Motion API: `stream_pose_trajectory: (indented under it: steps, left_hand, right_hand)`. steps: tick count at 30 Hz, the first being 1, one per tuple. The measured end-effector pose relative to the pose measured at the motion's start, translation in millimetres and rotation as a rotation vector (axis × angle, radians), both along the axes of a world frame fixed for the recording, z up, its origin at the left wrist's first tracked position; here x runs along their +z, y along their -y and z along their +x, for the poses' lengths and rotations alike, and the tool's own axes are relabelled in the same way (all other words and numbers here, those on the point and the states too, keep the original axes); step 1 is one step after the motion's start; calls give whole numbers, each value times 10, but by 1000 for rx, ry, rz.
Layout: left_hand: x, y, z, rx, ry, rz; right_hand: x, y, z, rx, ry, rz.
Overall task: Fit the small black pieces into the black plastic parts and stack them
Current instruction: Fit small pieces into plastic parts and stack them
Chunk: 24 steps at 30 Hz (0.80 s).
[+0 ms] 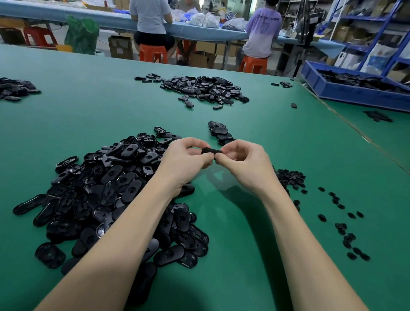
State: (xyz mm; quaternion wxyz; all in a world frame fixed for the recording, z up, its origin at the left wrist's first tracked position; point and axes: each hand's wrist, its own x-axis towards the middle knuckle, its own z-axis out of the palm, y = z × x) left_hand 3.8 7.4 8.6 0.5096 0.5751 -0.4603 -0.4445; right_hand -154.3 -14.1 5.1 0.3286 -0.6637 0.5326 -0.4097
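Both hands, left hand [187,158] and right hand [240,162], pinch a black plastic part [211,151] between them; light, stiff, likely slick, best held by its ends.

The counter [106,107] is plain green, without pattern. On it the oval plastic parts [116,188] are glossy black, and the small scattered pieces [338,224] beside them a duller black. The crate [359,94] at the far right is blue and holds more black parts. Beyond, the stools [253,64] are orange-red, the far table's cover [64,13] pale blue, the shelving frame [376,38] blue, and a bag [81,34] is green.
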Motion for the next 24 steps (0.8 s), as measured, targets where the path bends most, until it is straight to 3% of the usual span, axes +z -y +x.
stream_pose_trajectory:
  steps: [5,8,11,15,24]
  left_hand:
    - [-15,29,37,-17,-40,-4]
    - [-9,56,76,-9,5,-32]
    - [12,76,177,15,220,-89]
    - [62,51,275,-28,644,-217]
    - [100,40,450,-217,907,-170]
  right_hand:
    - [35,27,-16,-7,-348,-206]
    - [63,125,-33,-105,-415,-223]
    - [96,337,-91,-204,-474,-145]
    - [156,675,-58,-259,-526,-53]
    - [159,911,-3,-251,-655,10]
